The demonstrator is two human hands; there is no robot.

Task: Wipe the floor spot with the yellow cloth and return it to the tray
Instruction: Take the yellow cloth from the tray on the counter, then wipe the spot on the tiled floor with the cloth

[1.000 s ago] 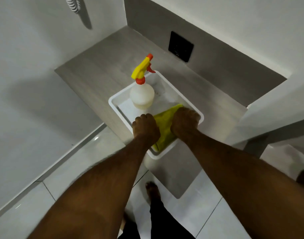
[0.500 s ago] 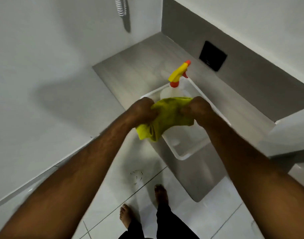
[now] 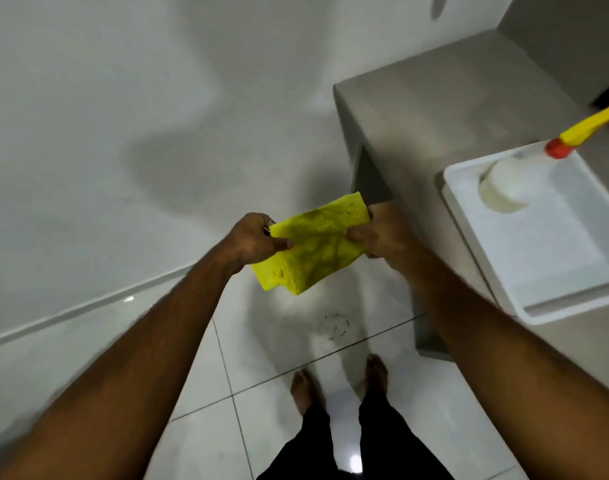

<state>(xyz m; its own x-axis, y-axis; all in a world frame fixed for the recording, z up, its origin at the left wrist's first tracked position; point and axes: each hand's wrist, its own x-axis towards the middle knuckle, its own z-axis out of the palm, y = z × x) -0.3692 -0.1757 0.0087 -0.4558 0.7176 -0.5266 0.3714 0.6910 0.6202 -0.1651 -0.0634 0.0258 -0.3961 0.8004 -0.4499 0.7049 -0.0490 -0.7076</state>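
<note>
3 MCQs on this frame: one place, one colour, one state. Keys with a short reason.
1. Where is the spray bottle?
A. in the white tray
B. on the floor
C. in a hand

2. What colour is the bottle's collar?
A. blue
B. red
C. black

3. How is the yellow cloth held?
A. lying in the tray
B. dropped on the floor
C. between the left hand and right hand, in the air

Key: 1 A, it stands inside the tray's rim; 2 B, a red ring sits under the yellow trigger; 3 C, both hands grip its ends above the tiles.

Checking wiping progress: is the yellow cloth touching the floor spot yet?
Apart. The head view shows the yellow cloth held up by both hands, with bare tile visible between it and the floor spot.
</note>
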